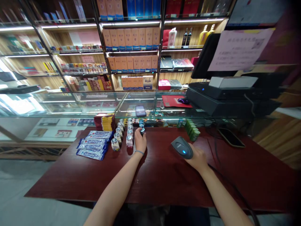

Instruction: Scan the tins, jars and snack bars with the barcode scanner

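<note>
My right hand [198,158] is wrapped around a dark grey barcode scanner [181,147] with a lit blue light, its head pointing left above the table. Farther left, my left hand [140,142], with a band at the wrist, is closed around a small lidded jar [142,131], mostly covered by the fingers. Just beyond it stand similar small blue jars [141,122]. Two rows of little silver-lidded jars lie to its left, one with pink contents [129,141] and one with pale yellow labels [115,144].
Blue-and-white packets [92,146] and stacked yellow-and-maroon packs [105,121] lie at left. Green cans [192,131] and a phone [231,137] are at right. The scanner's cable [229,182] crosses the table. A glass counter [131,105], monitor [204,56] and stocked shelves stand behind.
</note>
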Motion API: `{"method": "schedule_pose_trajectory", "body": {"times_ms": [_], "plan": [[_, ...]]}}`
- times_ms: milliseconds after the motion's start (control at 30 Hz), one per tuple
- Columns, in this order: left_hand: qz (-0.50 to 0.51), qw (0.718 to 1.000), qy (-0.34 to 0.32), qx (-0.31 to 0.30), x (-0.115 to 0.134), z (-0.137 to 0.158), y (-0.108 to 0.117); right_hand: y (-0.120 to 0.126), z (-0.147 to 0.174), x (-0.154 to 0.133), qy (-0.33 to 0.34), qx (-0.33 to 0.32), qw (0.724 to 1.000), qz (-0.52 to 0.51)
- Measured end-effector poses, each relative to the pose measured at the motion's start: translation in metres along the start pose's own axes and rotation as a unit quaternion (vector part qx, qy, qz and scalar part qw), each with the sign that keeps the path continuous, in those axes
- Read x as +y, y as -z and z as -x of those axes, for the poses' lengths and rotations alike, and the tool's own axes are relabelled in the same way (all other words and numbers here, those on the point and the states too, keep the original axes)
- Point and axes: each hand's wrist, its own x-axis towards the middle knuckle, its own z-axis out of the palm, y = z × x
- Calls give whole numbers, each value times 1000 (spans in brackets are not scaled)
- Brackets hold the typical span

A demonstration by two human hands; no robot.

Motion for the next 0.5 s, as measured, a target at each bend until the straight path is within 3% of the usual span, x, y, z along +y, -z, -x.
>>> {"method": "schedule_pose_trajectory", "body": {"times_ms": [133, 300, 400, 500], "plan": [[175, 978, 95, -64, 7, 1, -3, 1, 2, -6, -26, -2, 1000, -3], [383, 875, 247, -162, 18, 2, -2, 2, 0, -14, 28, -10, 999, -12], [432, 832, 272, -216, 20, 3, 1, 3, -4, -23, 78, -38, 996, -11], [449, 818, 275, -231, 20, 3, 2, 4, -7, -33, 112, -66, 991, -13]]}}
